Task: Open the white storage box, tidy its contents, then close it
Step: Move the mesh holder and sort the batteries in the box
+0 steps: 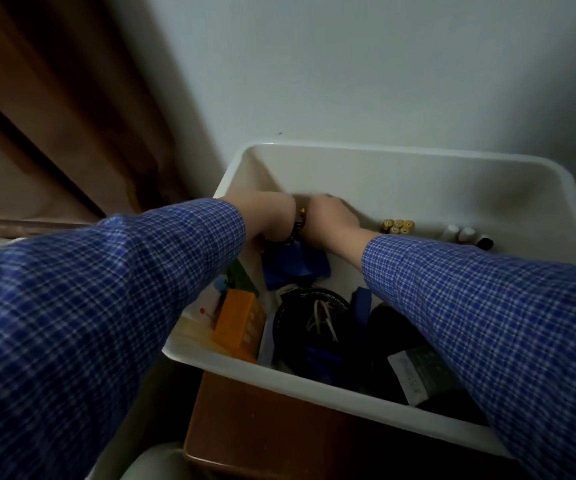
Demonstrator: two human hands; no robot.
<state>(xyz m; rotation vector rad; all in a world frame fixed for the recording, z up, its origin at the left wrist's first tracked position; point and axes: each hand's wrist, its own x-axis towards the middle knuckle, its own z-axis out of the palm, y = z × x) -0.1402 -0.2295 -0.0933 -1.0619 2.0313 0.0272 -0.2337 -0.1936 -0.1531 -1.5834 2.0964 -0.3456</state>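
Reaching both hands' grip [302, 220] deep inside open white storage box [400, 174].

no legible text or numbers, only blurred print on a dark package [418, 372]

A brown curtain [37, 109] hangs far left beside a pale wall [383, 64], with a brown wooden surface [245, 427] near the bottom.

In the open white plastic storage box [400, 174], gold-topped batteries [397, 226] stand by its far wall, the orange rectangular box [241, 323] in its near-left corner.
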